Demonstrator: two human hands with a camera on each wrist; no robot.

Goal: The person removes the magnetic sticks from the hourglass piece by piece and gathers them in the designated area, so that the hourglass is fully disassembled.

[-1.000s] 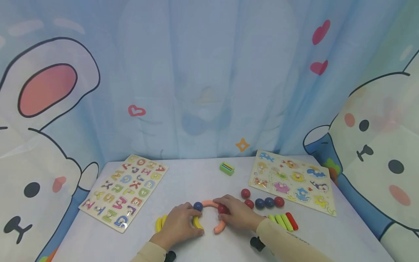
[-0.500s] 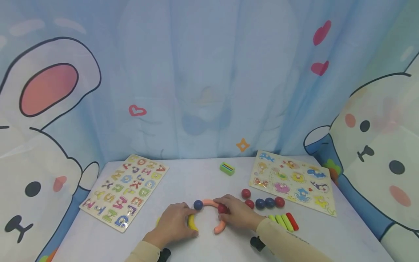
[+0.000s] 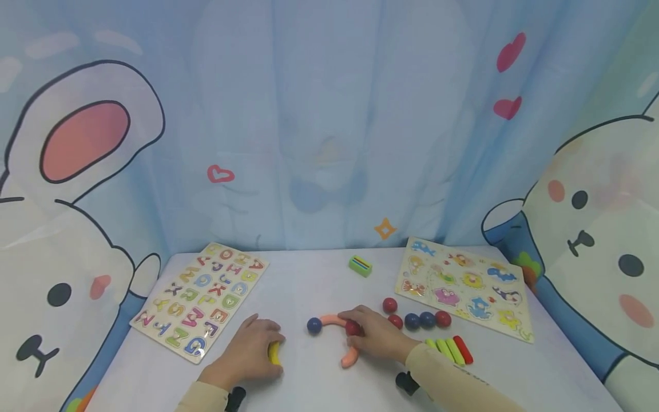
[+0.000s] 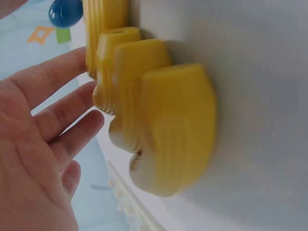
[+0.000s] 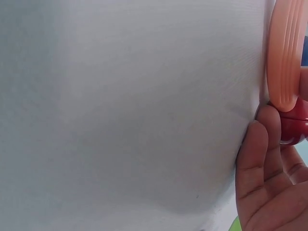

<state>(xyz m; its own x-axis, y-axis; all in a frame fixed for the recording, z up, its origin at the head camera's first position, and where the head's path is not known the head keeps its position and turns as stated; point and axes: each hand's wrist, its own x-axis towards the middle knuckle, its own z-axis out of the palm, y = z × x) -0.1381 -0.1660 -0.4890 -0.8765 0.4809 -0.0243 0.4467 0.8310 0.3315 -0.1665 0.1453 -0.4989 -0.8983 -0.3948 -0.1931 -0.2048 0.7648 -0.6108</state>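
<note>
My left hand [image 3: 251,348] grips a yellow curved piece [image 3: 275,353] between thumb and fingers, at the left middle of the table. In the left wrist view, fingertips lie against that piece, and several more yellow curved pieces [image 4: 178,125] stand in a row beside it, hidden under the hand in the head view. My right hand [image 3: 381,335] holds a red ball [image 3: 353,328] that joins two peach curved pieces. The upper peach piece [image 3: 332,320] runs to a blue ball [image 3: 314,326]; the lower peach piece [image 3: 349,358] has a free end near the right thumb.
Loose red balls [image 3: 389,305] and blue balls [image 3: 427,320] lie right of my right hand, with green sticks [image 3: 444,350] and a red stick [image 3: 463,349] nearer. A letter board [image 3: 201,300] lies left, an animal board [image 3: 465,286] right, a small green block [image 3: 360,266] behind.
My left hand has moved left with the yellow curved piece, away from the blue ball and into the other yellow pieces. The right hand and its red ball stay in place.
</note>
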